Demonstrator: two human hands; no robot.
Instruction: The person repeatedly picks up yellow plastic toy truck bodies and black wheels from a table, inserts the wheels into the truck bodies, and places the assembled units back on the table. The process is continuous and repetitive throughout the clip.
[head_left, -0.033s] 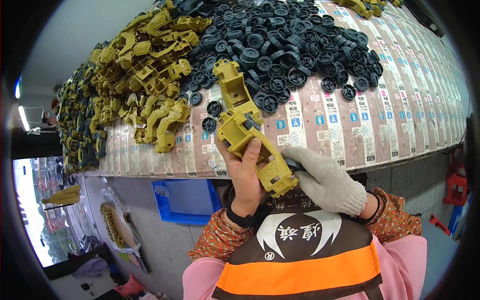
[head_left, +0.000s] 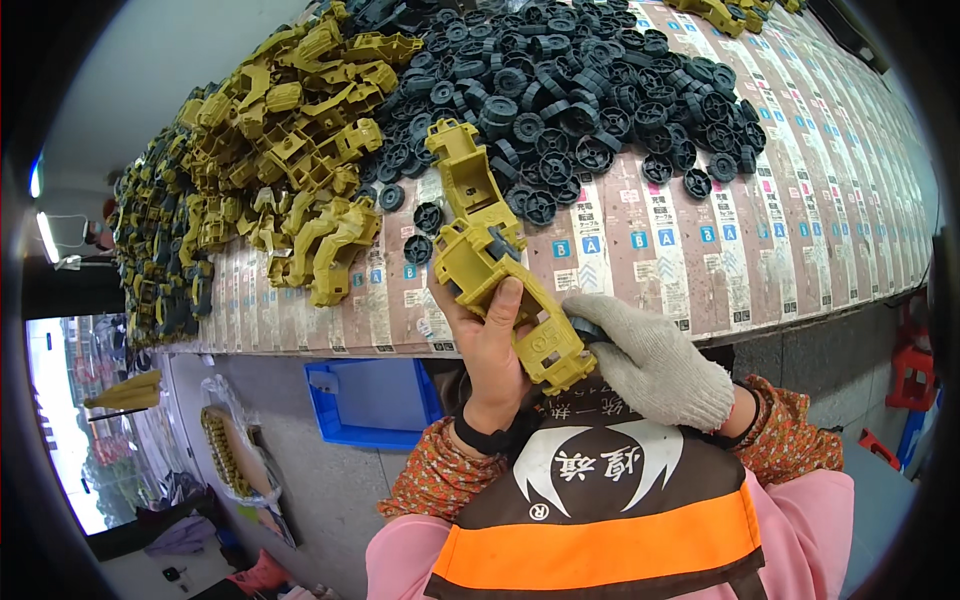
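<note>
My left hand (head_left: 488,365), bare, is closed around a yellow plastic toy vehicle body (head_left: 550,345), its thumb lying across the top. The body is tilted above the table's near edge. My right hand (head_left: 665,368), in a grey knitted glove, pinches a dark toy wheel (head_left: 588,329) against the right side of the body's near end. The glove hides most of that wheel. Beyond my left hand a further yellow section (head_left: 472,185) reaches toward the wheels; I cannot tell whether it is a separate body. A small dark part (head_left: 500,243) shows where the two meet.
A heap of dark wheels (head_left: 560,100) covers the table's far middle. Yellow bodies (head_left: 290,130) are piled at left, with wheel-fitted ones (head_left: 160,250) further left. The table (head_left: 760,240) has a printed, striped covering. Below its edge sits a blue bin (head_left: 370,400); red stools (head_left: 910,375) stand right.
</note>
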